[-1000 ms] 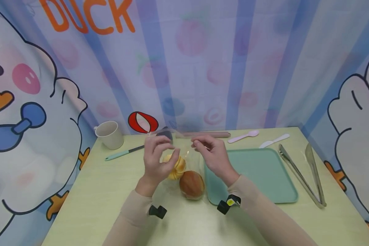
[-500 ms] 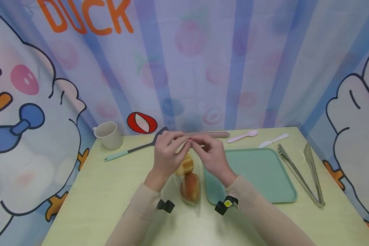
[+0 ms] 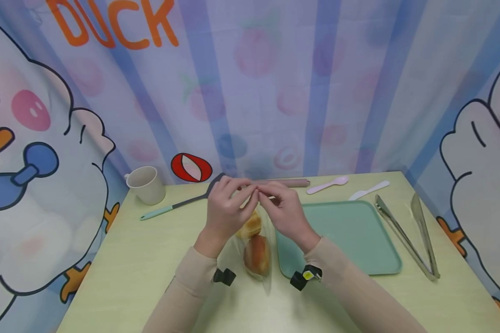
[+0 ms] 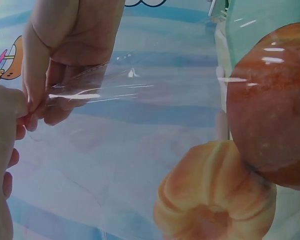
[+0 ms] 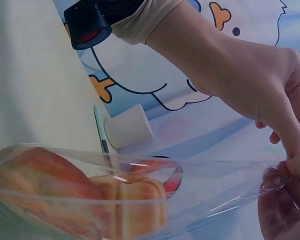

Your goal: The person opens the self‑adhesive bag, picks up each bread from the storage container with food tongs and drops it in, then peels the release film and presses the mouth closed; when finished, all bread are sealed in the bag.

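Observation:
A clear plastic bag (image 5: 215, 195) hangs between both hands, its top edge gathered at the fingertips. My left hand (image 3: 228, 210) pinches this edge between thumb and fingers. My right hand (image 3: 287, 212) pinches it too, the fingertips of both hands meeting. Inside the bag, a smooth brown bun (image 3: 257, 256) lies at the bottom, nearest me. Against it sits a golden, ridged, curved bread roll (image 4: 215, 185), partly hidden behind my left hand in the head view. Glossy creases run across the film toward the pinched edge in the left wrist view.
A green tray (image 3: 346, 236) lies right of the bag, metal tongs (image 3: 408, 240) beyond it. Behind are a pink spoon (image 3: 328, 184), a white knife (image 3: 368, 190) and a pinkish rod (image 3: 289, 183). A spatula (image 3: 187, 201) and beige mug (image 3: 146, 185) stand left.
My left hand has moved right to meet the right hand at the bag's top. The bag has narrowed and the breads have turned. Over the last half second, the hands barely move.

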Demonstrator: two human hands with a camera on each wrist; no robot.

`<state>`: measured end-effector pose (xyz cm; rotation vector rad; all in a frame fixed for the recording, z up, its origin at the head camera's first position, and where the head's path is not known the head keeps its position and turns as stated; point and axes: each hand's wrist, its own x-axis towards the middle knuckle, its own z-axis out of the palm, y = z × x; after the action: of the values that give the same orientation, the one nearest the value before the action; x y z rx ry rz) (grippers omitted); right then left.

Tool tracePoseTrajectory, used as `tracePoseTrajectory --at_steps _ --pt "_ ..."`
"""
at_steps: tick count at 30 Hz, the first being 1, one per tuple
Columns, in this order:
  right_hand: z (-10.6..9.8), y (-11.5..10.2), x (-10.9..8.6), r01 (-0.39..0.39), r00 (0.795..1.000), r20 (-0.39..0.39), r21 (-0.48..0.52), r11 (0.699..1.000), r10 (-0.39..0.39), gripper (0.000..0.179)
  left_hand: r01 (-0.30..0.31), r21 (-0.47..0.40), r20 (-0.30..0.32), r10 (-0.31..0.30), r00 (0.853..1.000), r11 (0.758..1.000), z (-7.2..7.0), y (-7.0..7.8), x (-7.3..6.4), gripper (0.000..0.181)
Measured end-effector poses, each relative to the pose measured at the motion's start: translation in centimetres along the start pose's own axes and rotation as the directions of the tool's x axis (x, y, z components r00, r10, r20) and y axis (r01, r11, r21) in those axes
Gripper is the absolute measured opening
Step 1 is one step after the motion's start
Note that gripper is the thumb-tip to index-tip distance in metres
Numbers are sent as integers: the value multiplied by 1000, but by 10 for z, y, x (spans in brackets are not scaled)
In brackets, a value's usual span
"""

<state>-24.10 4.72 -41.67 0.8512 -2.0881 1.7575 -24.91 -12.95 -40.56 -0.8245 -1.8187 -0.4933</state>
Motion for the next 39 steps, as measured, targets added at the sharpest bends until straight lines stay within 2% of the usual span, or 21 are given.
tracePoseTrajectory --at_steps 10,18,23,26,32,39 --pt "-2 -3 3 56 998 19 -81 995 -55 25 -29 41 -23 30 999 999 3 1 6 8" --pt "2 -1 1 88 994 -45 -167 982 -96 22 -34 49 -24 35 999 998 5 2 8 8" --pt "3 -1 -1 85 992 -71 -198 976 -101 19 -9 61 -24 11 1000 998 4 0 7 7" --pt "3 -2 -2 78 993 -77 -195 978 -95 20 -2 26 -15 3 1000 1000 4 -2 5 7" --pt "3 -2 -3 63 994 -79 -173 983 -78 21 -32 -80 2 32 999 996 2 -2 3 13" --pt "3 0 -3 59 994 -86 -137 989 -71 19 -36 -90 14 38 999 995 -1 -2 2 14"
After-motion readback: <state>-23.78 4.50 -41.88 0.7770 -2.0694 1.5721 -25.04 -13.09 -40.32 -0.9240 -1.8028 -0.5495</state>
